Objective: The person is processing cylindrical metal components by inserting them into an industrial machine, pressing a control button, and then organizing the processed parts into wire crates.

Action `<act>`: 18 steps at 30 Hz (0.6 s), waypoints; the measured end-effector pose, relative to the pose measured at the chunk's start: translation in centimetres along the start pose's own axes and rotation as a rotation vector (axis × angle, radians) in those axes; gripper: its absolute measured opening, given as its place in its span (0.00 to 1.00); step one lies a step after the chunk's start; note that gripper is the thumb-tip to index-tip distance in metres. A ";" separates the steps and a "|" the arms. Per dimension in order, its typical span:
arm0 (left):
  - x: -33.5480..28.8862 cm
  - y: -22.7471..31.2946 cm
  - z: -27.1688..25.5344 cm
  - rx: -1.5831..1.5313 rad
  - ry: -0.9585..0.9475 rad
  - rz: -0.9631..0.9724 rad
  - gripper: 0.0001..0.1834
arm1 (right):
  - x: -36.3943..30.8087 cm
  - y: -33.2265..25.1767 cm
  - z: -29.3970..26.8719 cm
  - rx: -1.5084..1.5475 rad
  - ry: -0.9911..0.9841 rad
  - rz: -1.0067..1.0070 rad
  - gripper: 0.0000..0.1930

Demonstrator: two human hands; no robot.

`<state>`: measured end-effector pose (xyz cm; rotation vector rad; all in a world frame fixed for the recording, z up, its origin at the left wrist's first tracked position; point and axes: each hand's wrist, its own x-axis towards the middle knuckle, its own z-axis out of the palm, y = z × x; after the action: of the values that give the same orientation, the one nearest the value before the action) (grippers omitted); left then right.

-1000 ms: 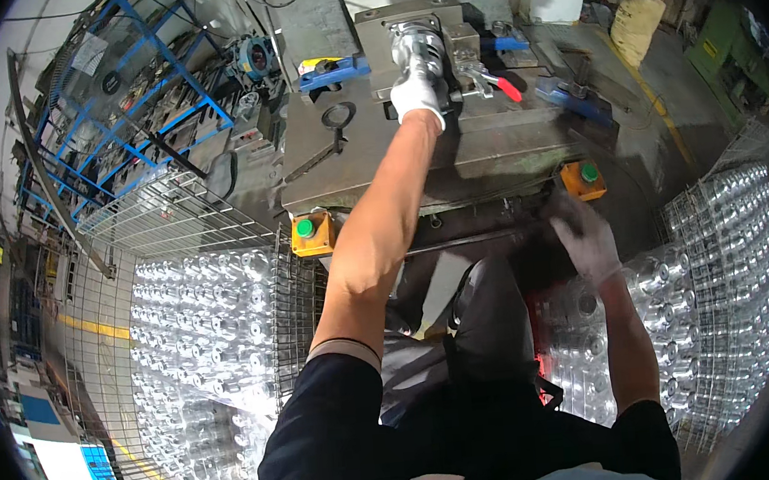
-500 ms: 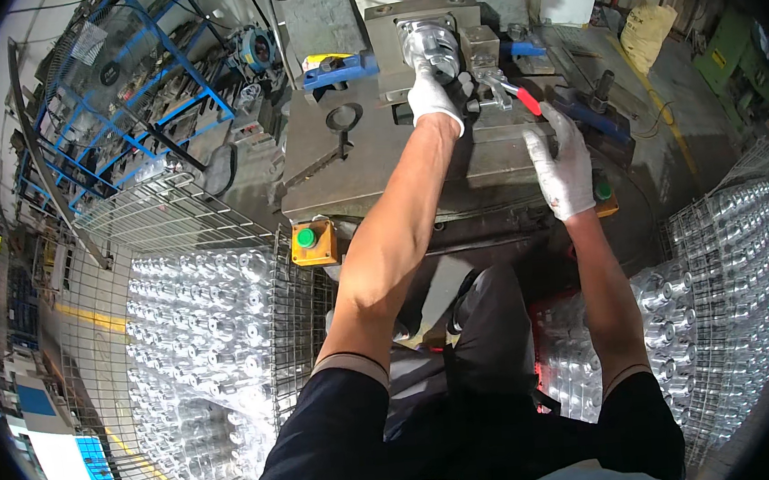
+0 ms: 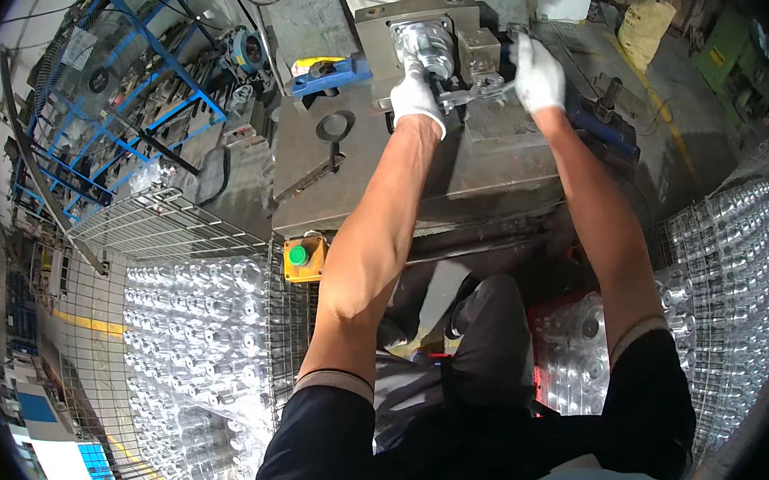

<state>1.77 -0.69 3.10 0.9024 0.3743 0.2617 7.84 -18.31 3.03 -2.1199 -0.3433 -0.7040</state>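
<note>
From far off, I have my left hand (image 3: 415, 100) on a round shiny metal part (image 3: 433, 47), right hand (image 3: 539, 78) by a silver toggle clamp (image 3: 481, 93).

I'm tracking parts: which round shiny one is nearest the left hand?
The part in the fixture, at the left hand; the others sit beside the legs.

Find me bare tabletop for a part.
Bare: steel table between the dark ring and left forearm, and its front strip from there to the right forearm. Crowded: the metal fixture, with the left hand at its shiny part and right hand alongside.

Glossy metal part (image 3: 433, 45), matt scuffed metal bench (image 3: 488, 169)
</note>
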 end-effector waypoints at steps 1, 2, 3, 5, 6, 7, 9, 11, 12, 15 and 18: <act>-0.8 0.6 -0.2 -0.007 0.107 -0.040 0.30 | 0.5 -1.4 0.9 -0.072 0.062 -0.142 0.27; -1.5 1.4 -0.2 0.176 0.098 -0.050 0.35 | 0.8 -2.2 0.2 -0.043 -0.092 0.085 0.28; -1.3 0.9 0.2 0.317 0.132 0.039 0.38 | 1.6 0.3 0.1 -0.108 0.028 -0.086 0.29; -2.2 -2.1 -0.7 0.591 0.203 0.234 0.40 | 2.6 4.8 -0.2 -0.239 0.062 -0.179 0.31; -2.7 -2.5 -2.7 0.719 0.230 0.361 0.38 | 2.4 5.0 -1.2 -0.300 -0.006 -0.110 0.32; -4.0 -0.6 -7.7 0.992 0.144 0.661 0.34 | -1.0 -0.1 -2.7 -0.158 -0.095 0.042 0.34; -10.7 3.2 -11.6 1.038 -0.020 0.832 0.23 | -5.4 2.1 -6.9 -0.079 0.011 -0.112 0.28; -14.5 4.3 -18.4 0.974 0.059 0.739 0.20 | -10.6 1.6 -10.9 -0.033 -0.056 -0.139 0.23; -16.9 4.7 -21.2 1.039 0.100 0.744 0.22 | -12.8 3.7 -12.6 -0.033 -0.133 -0.191 0.21; -20.7 4.1 -25.1 1.624 0.094 0.807 0.30 | -17.7 4.8 -15.8 -0.424 -0.322 -0.120 0.23; -20.7 1.5 -27.1 1.822 -0.014 0.760 0.40 | -20.7 10.1 -15.8 -0.661 -0.349 -0.190 0.28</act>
<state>-28.52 11.71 -6.72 2.8519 0.1509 0.6161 -9.68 -36.83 -8.27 -2.8807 -0.5642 -0.6025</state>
